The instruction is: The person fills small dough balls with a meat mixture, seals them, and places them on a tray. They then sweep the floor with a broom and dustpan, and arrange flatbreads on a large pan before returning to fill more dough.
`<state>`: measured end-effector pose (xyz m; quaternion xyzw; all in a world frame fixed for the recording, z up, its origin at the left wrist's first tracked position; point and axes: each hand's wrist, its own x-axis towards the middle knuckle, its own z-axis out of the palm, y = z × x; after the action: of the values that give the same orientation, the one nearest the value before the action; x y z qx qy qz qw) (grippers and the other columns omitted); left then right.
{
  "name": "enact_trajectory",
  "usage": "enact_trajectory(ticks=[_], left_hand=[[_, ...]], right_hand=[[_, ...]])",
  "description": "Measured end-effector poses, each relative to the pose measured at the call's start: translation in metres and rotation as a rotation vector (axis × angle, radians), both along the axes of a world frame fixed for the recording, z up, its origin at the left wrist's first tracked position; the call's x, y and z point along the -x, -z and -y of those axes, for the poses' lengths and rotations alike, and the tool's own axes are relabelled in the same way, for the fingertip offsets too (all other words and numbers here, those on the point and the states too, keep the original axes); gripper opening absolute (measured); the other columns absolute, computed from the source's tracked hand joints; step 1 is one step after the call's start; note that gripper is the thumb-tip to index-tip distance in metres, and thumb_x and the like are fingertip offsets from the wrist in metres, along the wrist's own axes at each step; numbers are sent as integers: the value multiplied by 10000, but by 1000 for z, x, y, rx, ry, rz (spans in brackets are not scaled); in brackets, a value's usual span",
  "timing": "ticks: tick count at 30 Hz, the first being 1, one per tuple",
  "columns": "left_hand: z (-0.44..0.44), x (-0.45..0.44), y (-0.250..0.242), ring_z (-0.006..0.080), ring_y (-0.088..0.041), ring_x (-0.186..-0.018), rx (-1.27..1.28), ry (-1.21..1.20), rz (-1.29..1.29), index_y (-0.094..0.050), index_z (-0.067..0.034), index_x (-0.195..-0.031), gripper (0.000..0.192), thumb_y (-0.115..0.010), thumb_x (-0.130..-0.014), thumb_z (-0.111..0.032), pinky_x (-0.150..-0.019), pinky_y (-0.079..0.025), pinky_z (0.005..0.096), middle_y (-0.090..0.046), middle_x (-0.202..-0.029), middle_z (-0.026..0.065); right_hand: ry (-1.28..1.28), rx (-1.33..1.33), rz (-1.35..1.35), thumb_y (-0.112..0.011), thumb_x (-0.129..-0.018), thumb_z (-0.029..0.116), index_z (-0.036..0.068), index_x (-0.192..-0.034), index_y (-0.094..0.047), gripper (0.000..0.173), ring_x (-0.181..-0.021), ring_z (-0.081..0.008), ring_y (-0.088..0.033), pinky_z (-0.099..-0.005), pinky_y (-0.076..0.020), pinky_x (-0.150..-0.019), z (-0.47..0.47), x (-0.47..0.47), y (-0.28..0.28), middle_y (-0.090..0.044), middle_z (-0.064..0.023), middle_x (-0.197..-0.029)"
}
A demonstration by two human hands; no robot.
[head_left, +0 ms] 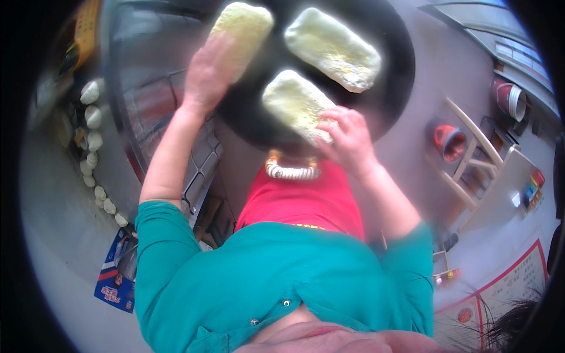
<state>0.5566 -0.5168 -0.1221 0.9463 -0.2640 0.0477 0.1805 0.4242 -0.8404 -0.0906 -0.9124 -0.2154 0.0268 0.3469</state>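
Three pale, floury slabs of dough lie on a large round black griddle point(397, 57). My left hand point(211, 70) rests with its palm down over the left slab of dough point(247, 31), covering its lower left side; the hand is slightly blurred. Against the lower right end of the near slab of dough point(293, 99) are the bent fingers of my right hand point(348, 137); whether they grip it is unclear. The third slab of dough point(333, 48) lies at the upper right, apart from both hands. A wrapped handle point(292, 171) sticks out from the griddle's near edge.
A row of pale rounded lumps point(93, 117) runs along a surface at the left, beside a blue printed package point(115, 282). On the right are a wooden-legged stool or table point(474, 132), a red container point(449, 141) and a bucket point(514, 101).
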Motion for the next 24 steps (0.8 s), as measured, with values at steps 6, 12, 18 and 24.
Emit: enact_trajectory(ticks=[6, 12, 18, 24], left_hand=[[-12, 35, 7, 255, -310, -1439, -182, -4, -142, -444, -203, -1454, 600, -649, -895, -277, -1171, -244, 433, -367, -1543, 49], [-42, 14, 6, 326, -363, -1398, 228, -316, -24, -474, -72, -1417, 502, -533, -987, -325, -1143, -282, 415, -425, -1488, 169], [-75, -46, 39, 237, -441, -1338, 902, -620, -877, -452, -48, -1433, 581, -446, -1022, -459, -1122, -308, 350, -462, -1463, 138], [-71, -42, -14, 156, -575, -1105, 854, -486, -623, -479, -61, -1417, 580, -441, -1021, -483, -971, -417, 301, -642, -1232, 89]], right_hand=[[-97, -5, -57, -761, -742, 188, 155, -1052, -648, 331, -1212, -261, -542, -437, -402, -1015, -46, -3, 0, -613, -37, -1190], [-220, 233, -43, -654, -875, 356, 188, -1408, -487, 584, -1442, -265, -282, -483, -184, -1184, -91, -58, 10, -386, -51, -1509], [-200, 335, 26, -599, -900, 456, 189, -1449, -444, 629, -1464, -251, -249, -486, -130, -1201, -143, -108, 41, -363, -63, -1535], [224, -812, -737, -481, -991, 485, 45, -1447, -406, 638, -1423, -239, -316, -435, -243, -1168, -187, -124, 17, -379, -131, -1516]])
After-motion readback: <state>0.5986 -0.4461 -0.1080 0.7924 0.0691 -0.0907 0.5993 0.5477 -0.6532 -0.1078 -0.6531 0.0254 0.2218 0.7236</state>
